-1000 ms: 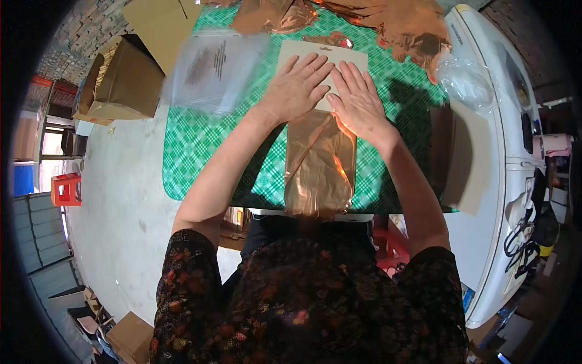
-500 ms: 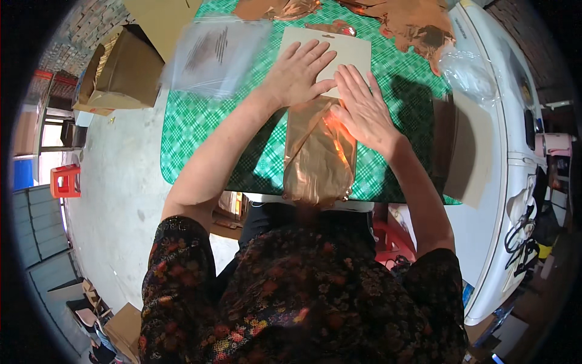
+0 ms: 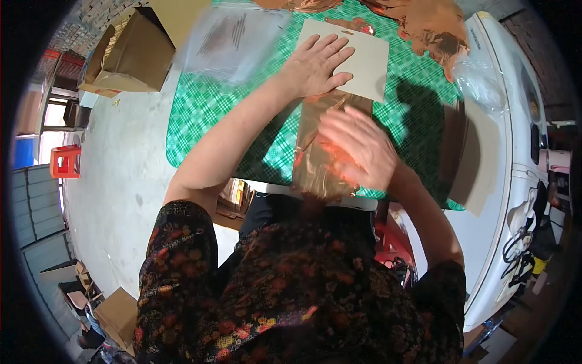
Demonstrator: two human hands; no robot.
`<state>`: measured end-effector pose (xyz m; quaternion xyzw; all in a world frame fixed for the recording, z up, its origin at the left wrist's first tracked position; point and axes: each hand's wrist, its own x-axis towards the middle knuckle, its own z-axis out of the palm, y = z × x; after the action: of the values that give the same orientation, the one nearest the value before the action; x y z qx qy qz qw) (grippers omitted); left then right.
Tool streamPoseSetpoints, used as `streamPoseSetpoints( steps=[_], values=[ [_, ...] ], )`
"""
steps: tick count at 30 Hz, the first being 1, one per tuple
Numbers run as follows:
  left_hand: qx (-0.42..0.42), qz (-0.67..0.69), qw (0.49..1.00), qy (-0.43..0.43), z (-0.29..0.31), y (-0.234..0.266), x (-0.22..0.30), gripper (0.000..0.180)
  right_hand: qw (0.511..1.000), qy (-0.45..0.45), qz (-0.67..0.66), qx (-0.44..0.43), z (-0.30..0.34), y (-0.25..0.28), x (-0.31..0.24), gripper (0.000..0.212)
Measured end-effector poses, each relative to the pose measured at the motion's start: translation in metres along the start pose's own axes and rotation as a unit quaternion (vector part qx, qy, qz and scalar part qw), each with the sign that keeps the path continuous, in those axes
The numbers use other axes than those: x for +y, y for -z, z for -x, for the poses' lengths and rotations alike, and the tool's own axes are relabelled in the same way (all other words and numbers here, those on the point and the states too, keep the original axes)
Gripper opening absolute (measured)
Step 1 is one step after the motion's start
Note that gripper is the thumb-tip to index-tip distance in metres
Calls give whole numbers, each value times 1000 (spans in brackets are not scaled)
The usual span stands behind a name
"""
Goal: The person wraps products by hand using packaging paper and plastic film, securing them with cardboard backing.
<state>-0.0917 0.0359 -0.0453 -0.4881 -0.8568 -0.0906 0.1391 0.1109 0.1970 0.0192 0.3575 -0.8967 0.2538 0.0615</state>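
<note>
A cream card with a hang slot point(image 3: 371, 64) lies on the green checked tablecloth in front of me. My left hand point(image 3: 318, 65) rests flat on the card's left part, fingers spread. From the card's near edge a shiny copper-coloured film sheet point(image 3: 308, 161) runs toward me to the table's front edge, wrinkled and reflective. Over the film's right side is my right hand point(image 3: 362, 148), its fingers stretched out and somewhat smeared by motion. Nothing shows in its grasp. Whether its palm touches the film is hidden.
Clear plastic sleeves point(image 3: 233, 45) lie at the table's far left. More copper film point(image 3: 436, 33) covers the far right, near a crumpled clear bag point(image 3: 479, 82). A white appliance point(image 3: 515, 121) stands at the right. Leftward are a cardboard box point(image 3: 136, 57) and a red stool point(image 3: 65, 162).
My right hand has slid from the card's near edge down toward me, over the film. My left hand stays flat on the card. The whole view has shifted slightly.
</note>
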Motion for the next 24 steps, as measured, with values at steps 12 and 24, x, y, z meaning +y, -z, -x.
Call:
streamPoseSetpoints(
  steps=[12, 24],
  values=[
    [-1, -13, 1000, 1, 0, 2, 0, 70, 987, 5, 87, -133, -3, -45, -30, 82],
    [59, 5, 998, -23, 2, -4, -7, 70, 987, -60, 149, -12, 69, -24, -45, 55]
  ],
)
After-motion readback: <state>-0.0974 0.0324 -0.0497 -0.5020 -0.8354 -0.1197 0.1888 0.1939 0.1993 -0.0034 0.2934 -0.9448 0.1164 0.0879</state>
